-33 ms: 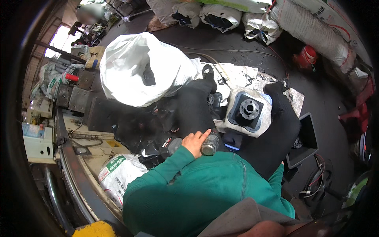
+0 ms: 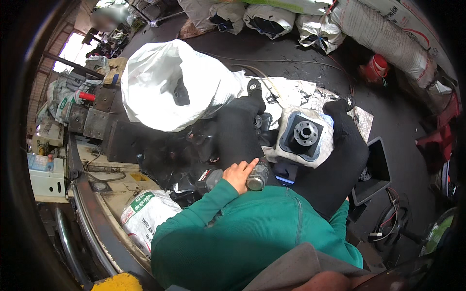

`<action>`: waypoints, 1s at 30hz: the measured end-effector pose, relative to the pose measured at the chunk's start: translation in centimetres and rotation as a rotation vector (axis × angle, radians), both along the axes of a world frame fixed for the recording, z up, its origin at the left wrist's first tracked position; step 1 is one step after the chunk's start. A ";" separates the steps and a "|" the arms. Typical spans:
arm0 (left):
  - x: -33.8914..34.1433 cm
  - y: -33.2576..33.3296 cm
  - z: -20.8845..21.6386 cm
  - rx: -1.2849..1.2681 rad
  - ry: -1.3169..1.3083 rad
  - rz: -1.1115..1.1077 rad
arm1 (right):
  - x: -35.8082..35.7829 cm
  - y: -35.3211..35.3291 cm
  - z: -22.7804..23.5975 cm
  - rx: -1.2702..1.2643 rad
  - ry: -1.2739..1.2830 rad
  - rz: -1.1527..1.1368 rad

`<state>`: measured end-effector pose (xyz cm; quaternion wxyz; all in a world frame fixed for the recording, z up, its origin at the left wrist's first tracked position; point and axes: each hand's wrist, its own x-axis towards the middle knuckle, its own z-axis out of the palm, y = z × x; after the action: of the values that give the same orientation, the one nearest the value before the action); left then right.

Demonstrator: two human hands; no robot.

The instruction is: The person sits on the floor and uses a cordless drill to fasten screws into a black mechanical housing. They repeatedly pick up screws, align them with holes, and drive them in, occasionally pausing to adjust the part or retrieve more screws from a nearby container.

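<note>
My left hand (image 2: 236, 176) lies over a dark cordless drill (image 2: 257, 175) on my lap, fingers curled round its body. The drill's battery end (image 2: 209, 179) points left, its round head right. My right sleeve (image 2: 341, 217) goes down beside my right thigh, and the hand at its end is hidden. Between my legs a black, square-flanged part with a round, bolt-holed metal hub (image 2: 306, 134) rests on a whitish cloth-like cover (image 2: 282, 154). Near my lap, a phone-like device (image 2: 285, 173) with a lit edge is partly covered.
A large open white sack (image 2: 145, 92) stands ahead on the left, beside black plastic parts (image 2: 167, 157). Right of my leg is a dark open tray (image 2: 373, 170). Stuffed sacks (image 2: 269, 20) line the far side; a hose (image 2: 264, 72) and cables cross the floor.
The view has shifted very slightly. My left hand stays on the drill, and nothing else has visibly moved.
</note>
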<state>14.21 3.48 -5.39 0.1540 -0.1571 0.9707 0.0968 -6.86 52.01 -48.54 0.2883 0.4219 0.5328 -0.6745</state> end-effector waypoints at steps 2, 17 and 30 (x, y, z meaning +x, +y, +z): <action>0.1 -0.2 0.4 0.089 0.018 0.032 | 0.2 1.2 -0.6 -0.065 0.018 -0.064; -1.8 -6.1 3.1 0.777 0.227 0.079 | 1.6 -3.2 11.6 -0.465 0.279 -0.460; -5.8 -5.5 5.6 1.218 0.138 0.069 | 4.4 -3.8 20.0 -0.677 0.305 -0.459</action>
<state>8.38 -2.07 0.20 0.1496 -0.0657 0.7431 0.6489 -2.51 48.20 -28.50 0.1713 0.3067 0.2106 -0.9123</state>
